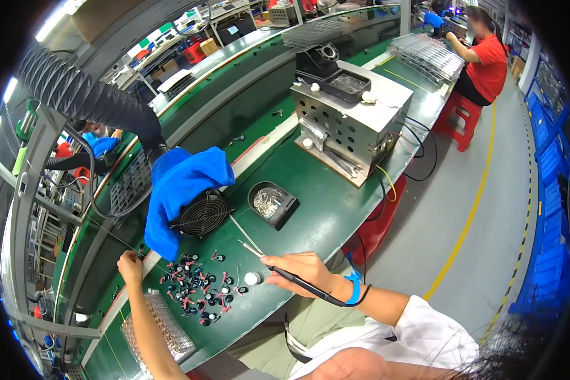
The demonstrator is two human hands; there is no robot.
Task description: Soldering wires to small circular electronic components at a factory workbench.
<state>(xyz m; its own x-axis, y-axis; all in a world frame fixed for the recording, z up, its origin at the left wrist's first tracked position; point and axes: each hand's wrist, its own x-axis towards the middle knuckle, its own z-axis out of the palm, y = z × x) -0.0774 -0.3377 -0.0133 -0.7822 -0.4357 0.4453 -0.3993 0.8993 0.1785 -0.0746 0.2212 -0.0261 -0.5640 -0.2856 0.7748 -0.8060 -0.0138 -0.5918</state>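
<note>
My right hand [301, 272] is closed round a soldering iron [291, 277], its metal tip pointing up and left over the green bench. A blue strap [353, 289] circles that wrist. Farther left, my left hand [130, 266] has its fingers pinched on a thin solder wire, which runs past them. Between the hands lies a pile of small black round parts with red leads [199, 288]. A small white round container [252, 278] stands beside the pile, below the iron. Under my left forearm is a clear plastic tray [164, 326] holding rows of small parts.
A blue towel [180, 190] drapes over a round-grilled fan [204, 214]. Beyond the pile sits a black tray [285, 212] of small metal pieces. A perforated metal box [348, 120] carries a black iron stand [335, 76]. A person in red [487, 66] sits farther along the bench.
</note>
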